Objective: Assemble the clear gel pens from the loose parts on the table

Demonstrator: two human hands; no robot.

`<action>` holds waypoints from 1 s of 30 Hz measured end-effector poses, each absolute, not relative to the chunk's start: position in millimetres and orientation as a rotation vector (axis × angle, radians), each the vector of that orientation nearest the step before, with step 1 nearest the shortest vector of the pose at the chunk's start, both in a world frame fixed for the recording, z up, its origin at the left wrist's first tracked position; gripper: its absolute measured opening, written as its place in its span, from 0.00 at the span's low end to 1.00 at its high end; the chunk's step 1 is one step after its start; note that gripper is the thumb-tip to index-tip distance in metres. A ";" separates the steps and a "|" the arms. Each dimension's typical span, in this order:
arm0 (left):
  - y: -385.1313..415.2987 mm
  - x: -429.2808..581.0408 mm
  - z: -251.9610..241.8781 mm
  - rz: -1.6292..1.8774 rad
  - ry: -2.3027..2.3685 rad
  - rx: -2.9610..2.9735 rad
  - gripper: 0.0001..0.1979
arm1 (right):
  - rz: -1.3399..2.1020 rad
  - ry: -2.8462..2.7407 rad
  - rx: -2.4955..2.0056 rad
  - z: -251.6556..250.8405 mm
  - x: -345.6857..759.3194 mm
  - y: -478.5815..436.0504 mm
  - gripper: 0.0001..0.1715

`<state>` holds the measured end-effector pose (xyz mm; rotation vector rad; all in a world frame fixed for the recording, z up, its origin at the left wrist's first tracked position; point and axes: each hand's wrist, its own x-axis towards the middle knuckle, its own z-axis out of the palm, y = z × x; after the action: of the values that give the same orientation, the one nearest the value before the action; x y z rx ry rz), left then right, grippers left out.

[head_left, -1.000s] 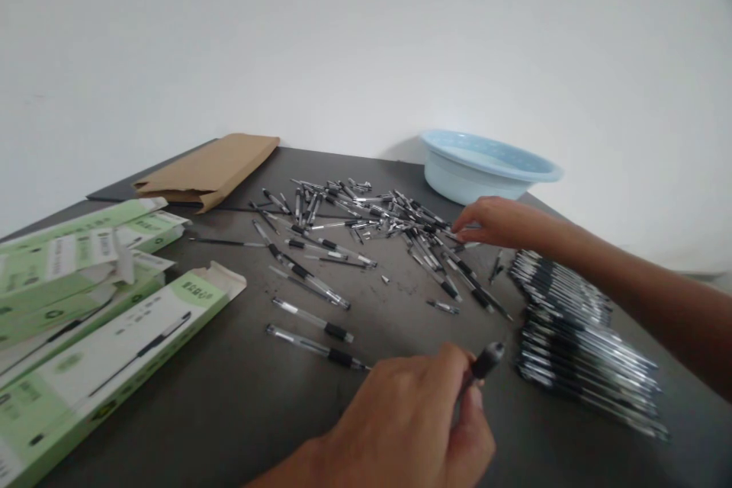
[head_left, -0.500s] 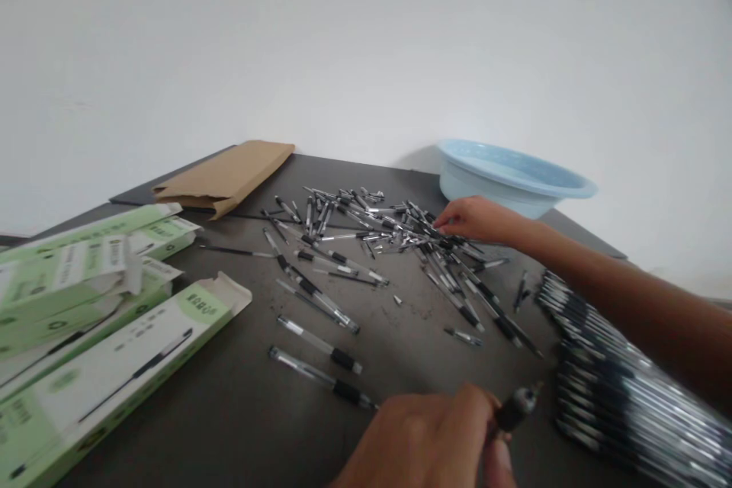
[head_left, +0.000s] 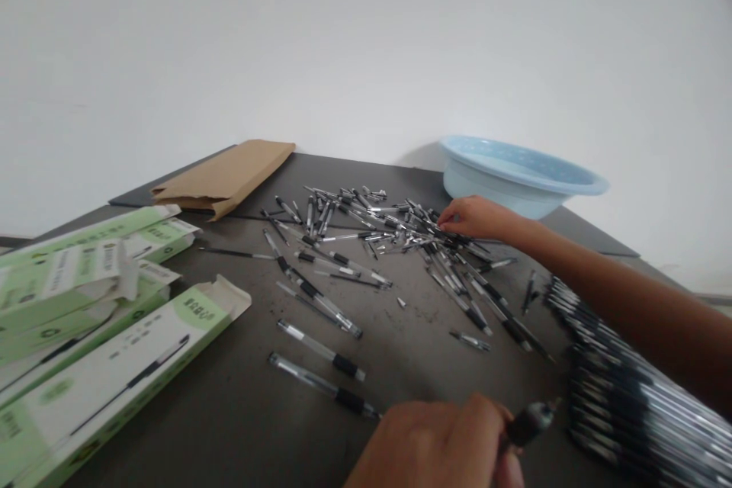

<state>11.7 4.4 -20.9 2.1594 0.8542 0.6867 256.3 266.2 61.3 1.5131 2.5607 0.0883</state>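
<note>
My left hand (head_left: 440, 446) is low at the frame's bottom edge, its fingers wrapped round a pen (head_left: 529, 422) whose black grip end sticks out to the right. My right hand (head_left: 472, 217) reaches far across the dark table (head_left: 240, 412) into a scattered pile of pens and pen parts (head_left: 394, 232). Its fingers are pinched together on a piece in the pile, too small to name. A neat row of assembled pens (head_left: 634, 389) lies under my right forearm at the right.
Several green and white pen boxes (head_left: 97, 335), some open, lie at the left. A flat brown paper bag (head_left: 226, 175) rests at the back left. A light blue plastic basin (head_left: 515, 175) stands at the back right against the white wall.
My right hand moved leftward and deeper into the pen pile. My left hand sank lower in view with its pen as the camera shifted.
</note>
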 end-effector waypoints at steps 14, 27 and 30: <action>0.9 4.7 10.1 0.873 0.775 2.210 0.09 | 0.052 2.557 1.444 62.5 254.3 273.4 0.16; -3.1 -1.8 18.5 0.819 0.773 2.150 0.09 | -0.002 2.527 1.432 64.6 252.9 281.6 0.17; -3.7 -1.8 19.4 0.814 0.785 2.142 0.09 | 0.013 2.550 1.456 64.8 250.4 278.2 0.16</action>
<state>-1.8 -3.7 19.4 2.1415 0.7852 0.8137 250.4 278.2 64.8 1.4564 2.5497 0.0125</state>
